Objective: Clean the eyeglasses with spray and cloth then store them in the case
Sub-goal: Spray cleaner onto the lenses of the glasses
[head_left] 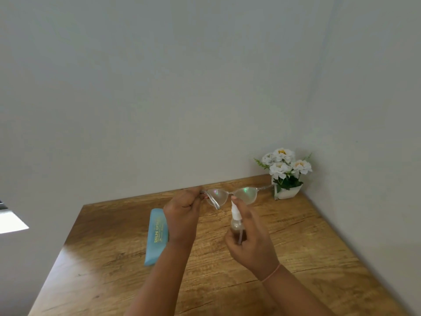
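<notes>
My left hand (182, 213) holds clear-framed eyeglasses (247, 194) by their left end, up above the wooden table (307, 258), lenses facing me. My right hand (252, 242) is wrapped around a small spray bottle (237, 221) with a white nozzle, forefinger on top. The nozzle points at the glasses, just below the bridge. A light blue eyeglass case (157, 233) with yellow lettering lies shut on the table, left of my left forearm. No cloth is in view.
A small white pot of white artificial flowers (286, 172) stands in the back right corner of the table, close behind the glasses' right temple. Walls border the table at the back and on the right.
</notes>
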